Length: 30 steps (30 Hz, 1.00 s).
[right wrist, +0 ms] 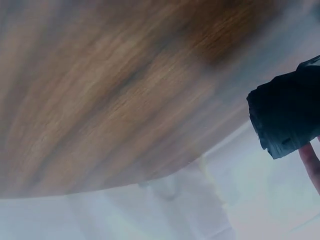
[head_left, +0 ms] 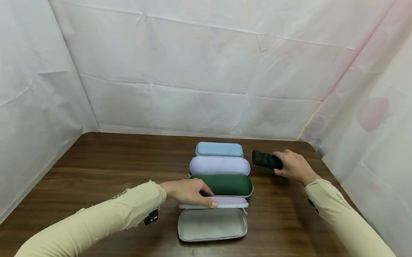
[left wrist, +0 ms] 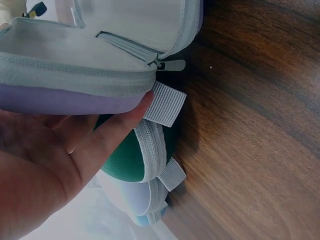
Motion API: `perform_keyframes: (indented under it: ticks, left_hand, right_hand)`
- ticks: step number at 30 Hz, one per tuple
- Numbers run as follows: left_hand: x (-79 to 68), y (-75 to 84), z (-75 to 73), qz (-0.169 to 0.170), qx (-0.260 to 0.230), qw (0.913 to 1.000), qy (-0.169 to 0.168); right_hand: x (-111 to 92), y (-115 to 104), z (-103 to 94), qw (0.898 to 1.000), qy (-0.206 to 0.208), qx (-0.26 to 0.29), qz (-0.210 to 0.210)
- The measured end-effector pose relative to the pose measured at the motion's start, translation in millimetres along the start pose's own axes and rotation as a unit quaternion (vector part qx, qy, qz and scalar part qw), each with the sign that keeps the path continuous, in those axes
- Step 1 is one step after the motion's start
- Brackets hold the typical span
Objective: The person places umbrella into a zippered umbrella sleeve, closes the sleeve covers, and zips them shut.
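Note:
My left hand (head_left: 189,191) holds the raised lid of a light purple zip case (head_left: 226,201), thumb on its front edge and fingers behind. The open case's grey-lined lower half (head_left: 213,224) faces up toward me. In the left wrist view, the fingers lie along the outside of the purple lid (left wrist: 75,100), near a grey zipper pull (left wrist: 172,65) and fabric tab (left wrist: 167,104). My right hand (head_left: 292,165) grips a black, soft-looking bundle (head_left: 266,160) at the table's right. The right wrist view shows the bundle's ragged end (right wrist: 282,115); its exact kind cannot be told.
Behind the open case, a green case (head_left: 225,184), a lavender case (head_left: 220,166) and a light blue case (head_left: 219,149) stand closed in a row toward the back. White sheeting (head_left: 197,55) surrounds the brown wooden table (head_left: 117,153) at the back and both sides.

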<state>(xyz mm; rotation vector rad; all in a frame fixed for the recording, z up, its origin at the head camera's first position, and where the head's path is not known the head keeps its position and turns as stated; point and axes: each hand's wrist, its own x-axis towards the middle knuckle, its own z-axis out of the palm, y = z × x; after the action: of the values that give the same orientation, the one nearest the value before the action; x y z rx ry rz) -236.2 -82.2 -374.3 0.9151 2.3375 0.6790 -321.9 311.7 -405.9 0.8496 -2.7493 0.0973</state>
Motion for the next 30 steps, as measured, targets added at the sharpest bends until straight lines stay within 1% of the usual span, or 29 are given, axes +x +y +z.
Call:
perform_keyframes:
  ticks: [7,12,18,23,30]
  left_hand:
    - [5.0,-1.4,-0.8,0.007,-0.007,0.9999,-0.002]
    - [9.4,-1.7,-1.5,0.016,-0.017,0.9997,-0.007]
    - [11.3,-1.6,-1.5,0.03,-0.037,0.9988,-0.016]
    - [10.1,-1.6,-0.9,0.033,-0.042,0.9984,-0.017]
    - [7.7,-0.2,-1.7,0.03,-0.047,0.9983,-0.017]
  right_hand:
    - [-15,-19,-28.8,0.999,0.011,-0.013,-0.039]
    - [-34,-35,-48.9,0.997,0.025,-0.018,-0.069]
    - [-57,-56,-68.1,0.992,0.054,-0.016,-0.114]
    - [-74,-73,-78.7,0.986,0.073,-0.013,-0.15]
    - [-88,-99,-81.9,0.984,0.069,0.002,-0.167]
